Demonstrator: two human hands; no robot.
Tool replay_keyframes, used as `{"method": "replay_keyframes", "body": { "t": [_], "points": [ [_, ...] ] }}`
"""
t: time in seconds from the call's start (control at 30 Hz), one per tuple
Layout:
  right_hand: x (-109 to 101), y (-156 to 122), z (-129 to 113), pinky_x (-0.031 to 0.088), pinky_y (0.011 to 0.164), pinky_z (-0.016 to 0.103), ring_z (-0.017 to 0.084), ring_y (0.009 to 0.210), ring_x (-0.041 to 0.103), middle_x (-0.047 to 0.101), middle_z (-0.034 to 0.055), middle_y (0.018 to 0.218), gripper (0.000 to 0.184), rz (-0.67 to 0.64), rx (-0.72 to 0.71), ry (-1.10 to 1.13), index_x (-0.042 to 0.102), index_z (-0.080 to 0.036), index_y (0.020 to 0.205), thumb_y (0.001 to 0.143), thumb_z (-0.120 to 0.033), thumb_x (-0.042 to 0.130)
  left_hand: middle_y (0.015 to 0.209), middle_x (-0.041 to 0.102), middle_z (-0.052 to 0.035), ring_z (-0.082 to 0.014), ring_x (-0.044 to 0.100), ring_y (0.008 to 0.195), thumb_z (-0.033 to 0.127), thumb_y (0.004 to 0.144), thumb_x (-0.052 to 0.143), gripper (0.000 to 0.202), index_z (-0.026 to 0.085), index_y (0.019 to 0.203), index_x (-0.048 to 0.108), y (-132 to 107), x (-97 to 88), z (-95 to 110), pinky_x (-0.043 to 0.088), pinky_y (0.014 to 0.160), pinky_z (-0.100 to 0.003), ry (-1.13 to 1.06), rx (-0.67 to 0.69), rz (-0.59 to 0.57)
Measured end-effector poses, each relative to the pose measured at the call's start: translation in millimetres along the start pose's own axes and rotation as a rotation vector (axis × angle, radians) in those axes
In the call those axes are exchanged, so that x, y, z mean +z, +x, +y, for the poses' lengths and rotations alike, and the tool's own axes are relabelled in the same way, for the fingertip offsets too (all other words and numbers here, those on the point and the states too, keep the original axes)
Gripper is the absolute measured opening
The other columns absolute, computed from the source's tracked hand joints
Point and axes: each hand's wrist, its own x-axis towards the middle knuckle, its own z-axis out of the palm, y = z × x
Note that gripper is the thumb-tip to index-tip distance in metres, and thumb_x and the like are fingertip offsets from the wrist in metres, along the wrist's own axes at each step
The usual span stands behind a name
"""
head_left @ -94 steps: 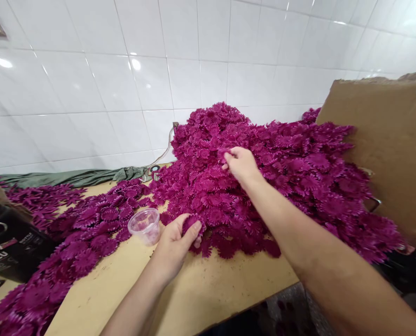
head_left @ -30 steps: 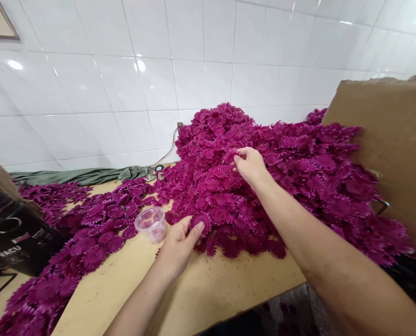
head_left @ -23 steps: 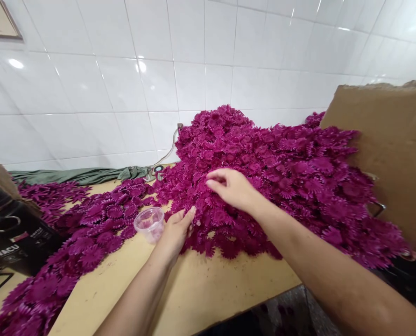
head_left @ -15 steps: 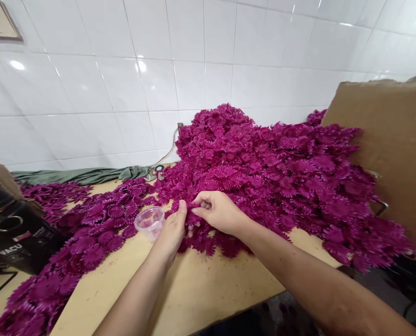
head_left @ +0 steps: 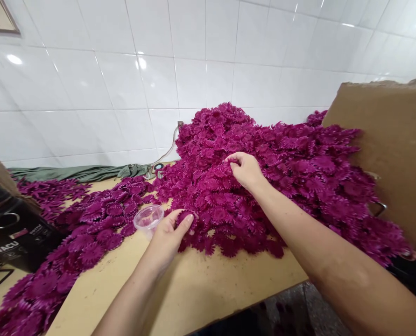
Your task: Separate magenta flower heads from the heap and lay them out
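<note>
Near the front edge of a big heap of magenta artificial flower heads (head_left: pixel 225 186), my left hand (head_left: pixel 172 231) is closed on a magenta flower head (head_left: pixel 185 215), thumb across its face. My right hand (head_left: pixel 246 170) reaches over the middle of the heap, thumb and finger pinched on a magenta flower head (head_left: pixel 232 160) that is mostly hidden; whether it is lifted off the heap I cannot tell. A clear plastic cup (head_left: pixel 149 219) stands on the table just left of my left hand; its contents are hard to make out.
A trail of flower heads (head_left: pixel 99 224) covers the table's left side, beside a black box (head_left: pixel 17 228). Cardboard (head_left: pixel 386 154) stands at the right. Green cloth (head_left: pixel 74 173) lies along the tiled wall (head_left: pixel 190 70). The tan table (head_left: pixel 208 289) ends at its front edge.
My right hand has moved away from my left hand, up and right onto the heap. My left hand has turned slightly and keeps hold of its flower head.
</note>
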Motion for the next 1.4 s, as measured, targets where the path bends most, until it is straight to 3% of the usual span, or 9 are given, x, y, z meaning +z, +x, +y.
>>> {"method": "replay_keyframes", "body": {
  "t": [0.13,0.4,0.5,0.6,0.67,0.83,1.07,1.23,1.4],
  "points": [
    [6.4,-2.9,8.5,0.047,0.074,0.029,0.015,0.070,0.060,0.064,0.0040,0.071,0.018,-0.081,0.020,-0.121,0.064,-0.013,0.081,0.074,-0.011,0.047,0.064,0.059,0.0008,-0.0144,0.053,0.066,0.051,0.049,0.072,0.041,0.017,0.067,0.057,5.9,4.1,4.2,0.041,0.069,-0.026,-0.080,0.018,0.011],
    [-0.8,-15.7,-17.7,0.036,0.095,0.042,0.027,0.108,0.050,0.055,0.0172,0.112,0.035,-0.019,-0.045,-0.240,0.061,-0.010,0.103,0.068,-0.014,0.061,0.041,0.047,0.0059,-0.0067,0.036,0.041,0.057,0.048,0.069,0.047,0.017,0.054,0.046,26.4,9.8,-10.1,0.026,0.044,-0.020,-0.035,-0.059,0.043],
    [3.1,-50.0,-33.9,0.045,0.084,0.037,0.021,0.093,0.057,0.063,0.0097,0.096,0.019,-0.339,-0.161,-0.069,0.065,-0.016,0.088,0.071,-0.020,0.061,0.036,0.043,0.0066,-0.0054,0.031,0.036,0.059,0.046,0.068,0.049,0.018,0.049,0.042,33.5,14.2,-10.4,0.021,0.040,-0.019,-0.057,-0.088,0.037],
    [14.3,-77.6,-38.3,0.048,0.068,0.027,0.013,0.069,0.059,0.064,0.0040,0.075,0.011,-0.640,-0.031,0.200,0.062,-0.014,0.079,0.069,-0.018,0.063,0.035,0.037,0.0077,-0.0052,0.030,0.035,0.061,0.049,0.066,0.051,0.018,0.045,0.039,36.0,17.0,-9.2,0.021,0.040,-0.020,-0.108,-0.072,0.055],
    [21.3,-85.4,-35.8,0.047,0.064,0.024,0.011,0.064,0.058,0.063,0.0018,0.070,0.008,-0.690,0.056,0.308,0.060,-0.012,0.078,0.070,-0.014,0.061,0.036,0.038,0.0065,-0.0064,0.033,0.037,0.063,0.053,0.063,0.051,0.018,0.045,0.041,34.5,16.4,-8.0,0.025,0.041,-0.021,-0.091,-0.073,0.059],
    [25.6,-85.3,-27.7,0.039,0.053,0.019,0.007,0.052,0.047,0.055,-0.0035,0.059,0.012,-0.544,-0.034,0.147,0.058,-0.016,0.072,0.068,-0.006,0.053,0.044,0.050,0.0007,-0.0122,0.045,0.045,0.070,0.062,0.049,0.053,0.018,0.055,0.053,24.0,12.1,-4.3,0.035,0.048,-0.024,-0.015,-0.122,-0.010],
    [23.8,-78.1,-30.8,0.028,0.044,0.020,0.007,0.045,0.035,0.042,-0.0047,0.049,0.022,-0.343,-0.098,-0.008,0.045,-0.018,0.054,0.074,-0.023,0.049,0.051,0.053,0.0020,-0.0102,0.045,0.051,0.046,0.052,0.070,0.035,0.017,0.056,0.052,16.0,13.4,-0.9,0.035,0.052,-0.022,-0.011,0.018,-0.037],
    [10.0,-25.0,-21.1,0.044,0.055,0.023,0.011,0.057,0.056,0.061,0.0062,0.073,0.022,-0.050,0.172,0.083,0.055,-0.014,0.084,0.082,-0.014,0.033,0.049,0.052,0.0014,-0.0099,0.043,0.048,0.051,0.053,0.068,0.037,0.017,0.053,0.052,5.9,7.4,-4.0,0.035,0.051,-0.023,-0.009,-0.002,-0.070],
    [0.2,-5.5,-10.3,0.045,0.080,0.035,0.022,0.085,0.059,0.059,0.0148,0.100,0.037,-0.055,0.108,-0.156,0.058,-0.011,0.097,0.061,-0.004,0.055,0.053,0.055,0.0008,-0.0113,0.050,0.053,0.051,0.055,0.067,0.038,0.016,0.059,0.055,6.7,2.9,-5.9,0.038,0.055,-0.023,-0.084,-0.039,-0.002]
  ]
}}
